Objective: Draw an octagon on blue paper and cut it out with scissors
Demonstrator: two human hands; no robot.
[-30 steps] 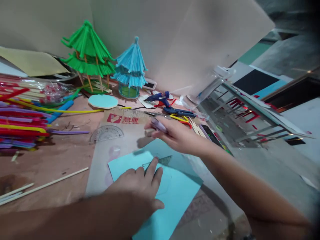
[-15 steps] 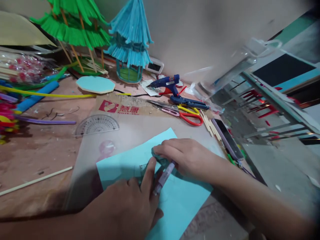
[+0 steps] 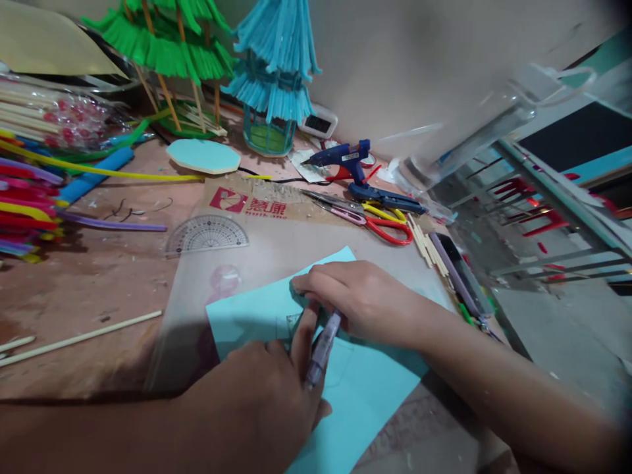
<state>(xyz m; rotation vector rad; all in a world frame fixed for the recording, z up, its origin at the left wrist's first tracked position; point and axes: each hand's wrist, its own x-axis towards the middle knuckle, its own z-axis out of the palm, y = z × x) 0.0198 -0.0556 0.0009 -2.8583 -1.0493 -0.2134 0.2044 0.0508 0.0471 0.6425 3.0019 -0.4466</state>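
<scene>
Here, red logo print on cardboard strip (image 3: 257, 203), characters unreadable, pen (image 3: 322, 347) unlabelled

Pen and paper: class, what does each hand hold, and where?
The right hand grips the pen by its upper barrel. The left hand holds nothing; it presses a small ruler onto the paper.

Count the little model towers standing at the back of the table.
2: a green tower at the back left and a blue tower just right of it, both cut off by the frame's top edge. Others may lie out of view.
</scene>
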